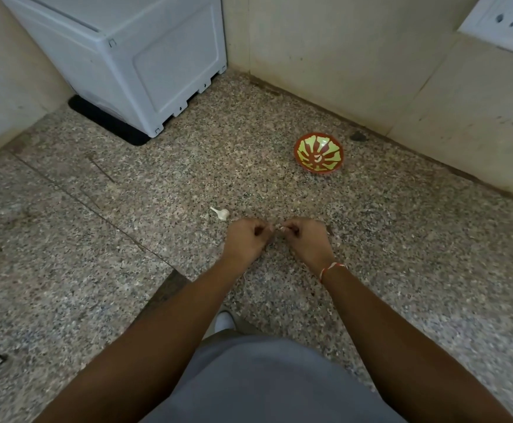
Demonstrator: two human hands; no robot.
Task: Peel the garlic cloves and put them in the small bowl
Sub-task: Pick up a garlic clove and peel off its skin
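Both my hands hover close together over the speckled granite counter [279, 193]. My left hand [247, 238] and my right hand [305, 238] have curled fingers, and between their fingertips they pinch a small pale garlic clove [277, 228], mostly hidden. A white garlic bulb piece with a stem [221, 213] lies on the counter just left of my left hand. The small red bowl with a yellow-green pattern [318, 152] sits farther back to the right; something small and pale lies at its bottom.
A white plastic appliance [145, 56] on a black mat [106, 122] stands at the back left. Tiled walls close off the back and right, with a wall socket [511, 19] at top right. A dark blob [357, 136] lies behind the bowl.
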